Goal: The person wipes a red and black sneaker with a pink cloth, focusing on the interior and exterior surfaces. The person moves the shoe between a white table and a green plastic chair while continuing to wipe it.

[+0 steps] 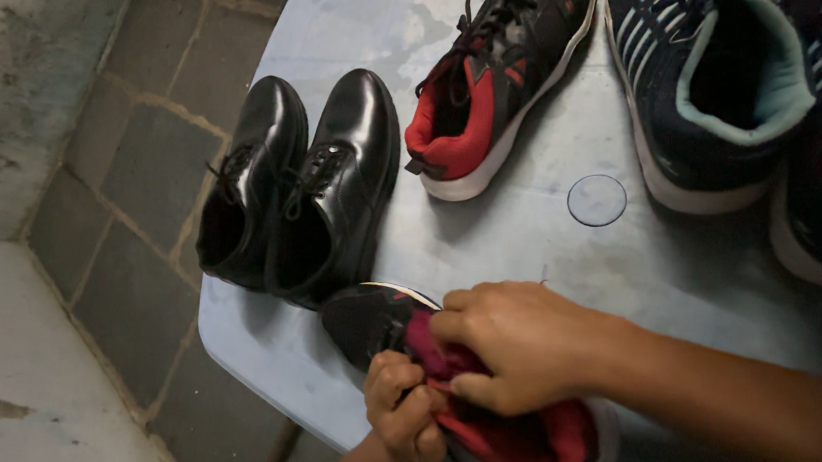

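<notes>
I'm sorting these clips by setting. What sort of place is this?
Probably an outdoor or utility corner of a home: a pale plastic table stands on grey paving blocks beside a stained concrete wall, with shoes laid out.

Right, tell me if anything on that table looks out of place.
The left black dress shoe juts over the table edge, partly unsupported. The red-and-black sneakers are split: one stands near the blue sneakers, its mate lies sideways under both hands, left and right.
</notes>
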